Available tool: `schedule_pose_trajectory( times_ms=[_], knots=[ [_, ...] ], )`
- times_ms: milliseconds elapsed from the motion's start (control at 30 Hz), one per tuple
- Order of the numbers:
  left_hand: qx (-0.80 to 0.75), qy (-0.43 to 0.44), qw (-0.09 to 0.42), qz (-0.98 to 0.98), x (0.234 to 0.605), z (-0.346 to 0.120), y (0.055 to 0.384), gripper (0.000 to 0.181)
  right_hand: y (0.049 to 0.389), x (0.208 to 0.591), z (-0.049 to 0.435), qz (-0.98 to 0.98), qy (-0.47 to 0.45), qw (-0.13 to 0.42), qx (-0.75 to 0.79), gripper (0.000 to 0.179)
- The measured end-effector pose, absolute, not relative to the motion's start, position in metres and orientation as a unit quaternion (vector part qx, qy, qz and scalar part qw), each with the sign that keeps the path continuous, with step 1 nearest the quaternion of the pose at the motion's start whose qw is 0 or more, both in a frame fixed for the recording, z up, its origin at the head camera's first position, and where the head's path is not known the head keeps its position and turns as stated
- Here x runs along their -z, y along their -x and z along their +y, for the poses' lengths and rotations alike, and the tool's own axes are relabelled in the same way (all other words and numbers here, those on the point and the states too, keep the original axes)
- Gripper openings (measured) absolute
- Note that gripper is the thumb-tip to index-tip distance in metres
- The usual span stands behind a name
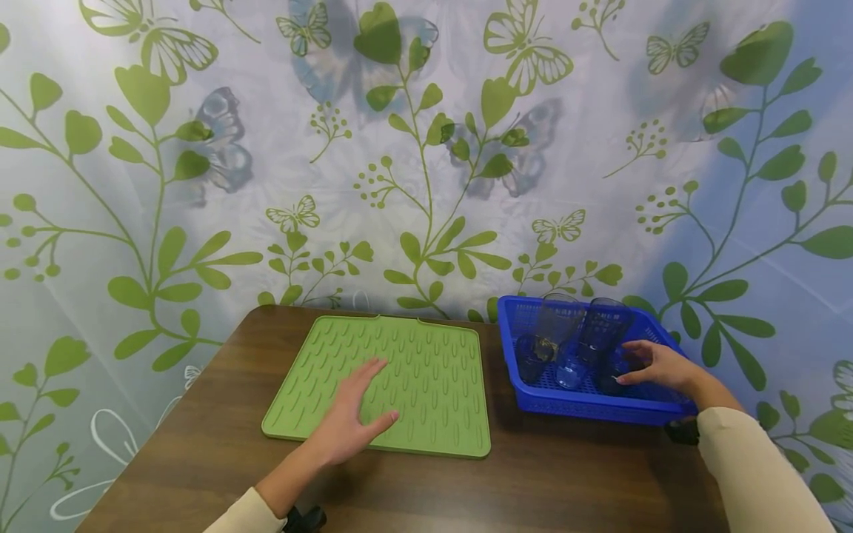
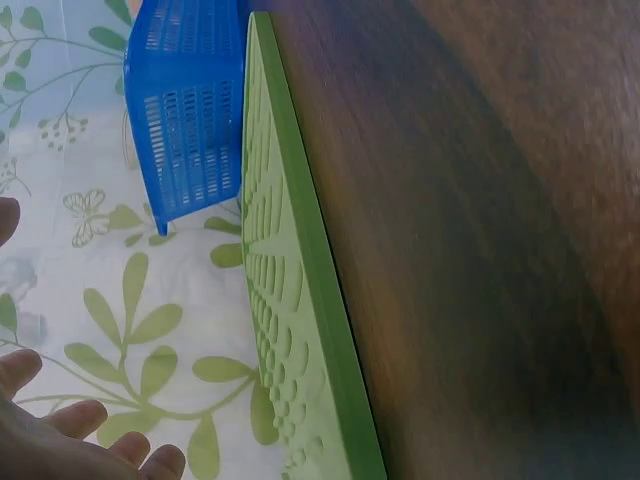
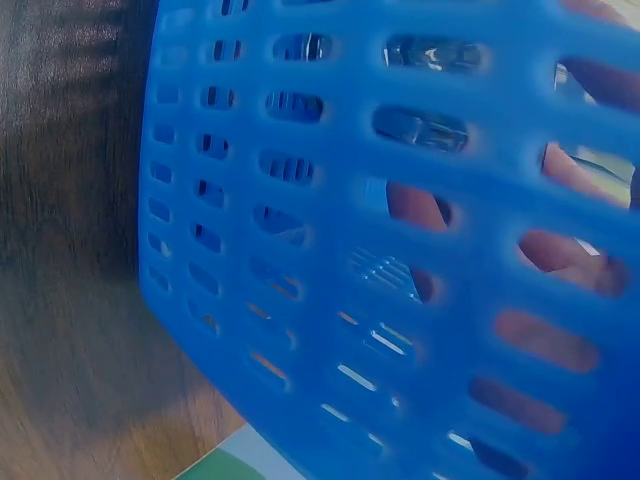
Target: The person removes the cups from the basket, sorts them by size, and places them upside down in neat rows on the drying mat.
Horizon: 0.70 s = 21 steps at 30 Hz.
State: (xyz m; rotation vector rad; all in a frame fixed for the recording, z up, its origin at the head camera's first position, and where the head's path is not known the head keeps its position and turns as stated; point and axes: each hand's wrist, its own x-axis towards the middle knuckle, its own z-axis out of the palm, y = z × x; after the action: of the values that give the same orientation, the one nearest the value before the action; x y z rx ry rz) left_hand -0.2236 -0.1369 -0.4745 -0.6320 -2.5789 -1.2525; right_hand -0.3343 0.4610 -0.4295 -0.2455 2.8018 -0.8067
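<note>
My left hand (image 1: 349, 418) hovers over the front of a green ridged mat (image 1: 426, 385), fingers spread and thumb apart, holding nothing. In the left wrist view its fingertips (image 2: 75, 418) show at the lower left. My right hand (image 1: 660, 368) reaches over the right side of a blue plastic basket (image 1: 586, 406). Its thumb and fingers are parted beside a dark glass (image 1: 609, 376) low in the basket; whether they touch it I cannot tell. Two taller glasses, one clear (image 1: 558, 318) and one dark (image 1: 605, 322), stand among shorter ones. The basket wall (image 3: 330, 220) mostly hides the right hand in the right wrist view.
Both mat and basket lie on a brown wooden table (image 1: 533, 474), the basket to the right of the mat. Behind the table hangs a curtain (image 1: 426, 185) printed with green leaves and butterflies.
</note>
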Motion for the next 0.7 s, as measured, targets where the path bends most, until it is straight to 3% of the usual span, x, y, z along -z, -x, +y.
schedule_pose_trajectory(
  times_ms=[700],
  knots=[
    [0.441,0.214,0.104,-0.866,0.4787,-0.1341,0.2258,0.079,0.3314,0.4389,0.4652,0.956,0.087,0.086,0.267,0.088]
  ],
)
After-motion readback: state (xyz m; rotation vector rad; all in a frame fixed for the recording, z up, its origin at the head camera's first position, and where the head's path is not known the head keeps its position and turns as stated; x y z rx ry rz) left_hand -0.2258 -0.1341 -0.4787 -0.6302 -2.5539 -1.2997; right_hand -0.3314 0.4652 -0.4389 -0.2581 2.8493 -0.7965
